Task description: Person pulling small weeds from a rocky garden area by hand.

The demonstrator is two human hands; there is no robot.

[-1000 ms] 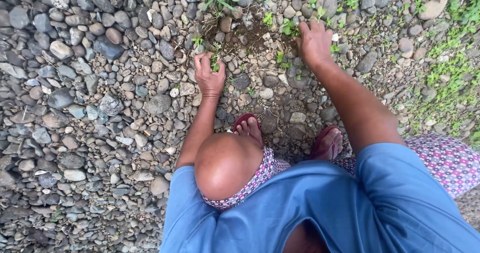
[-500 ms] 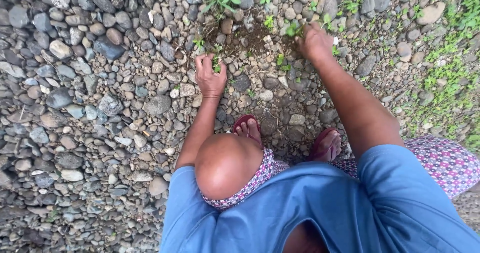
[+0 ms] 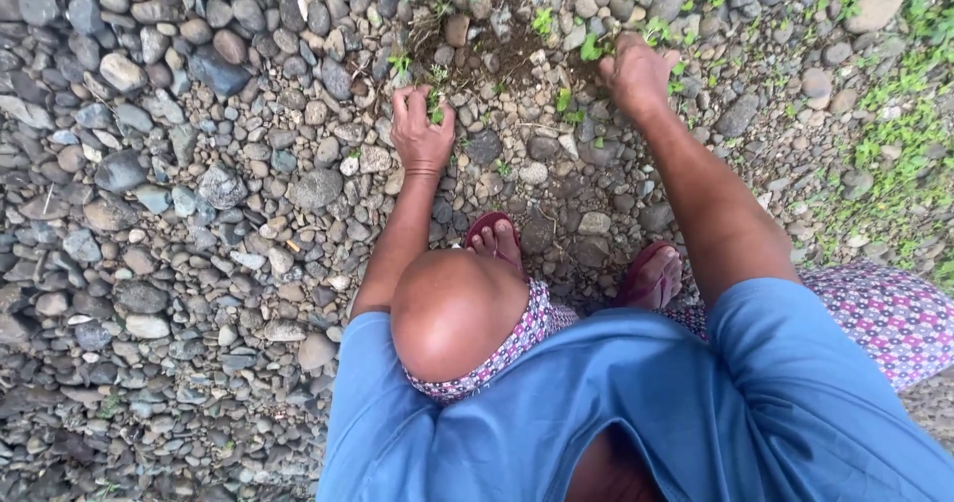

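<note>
Both hands are down on the bare soil patch (image 3: 497,60) among the river stones (image 3: 199,164): left hand (image 3: 422,134) curled around a small green weed (image 3: 435,112), right hand (image 3: 638,73) clenched on a leafy weed (image 3: 593,49) at the patch's far edge.

Soft, even daylight, probably overcast, no hard shadows or glare. Stones (image 3: 199,194) look sharp across most of the view, and the blue shirt (image 3: 616,413) up close seems slightly soft.
</note>
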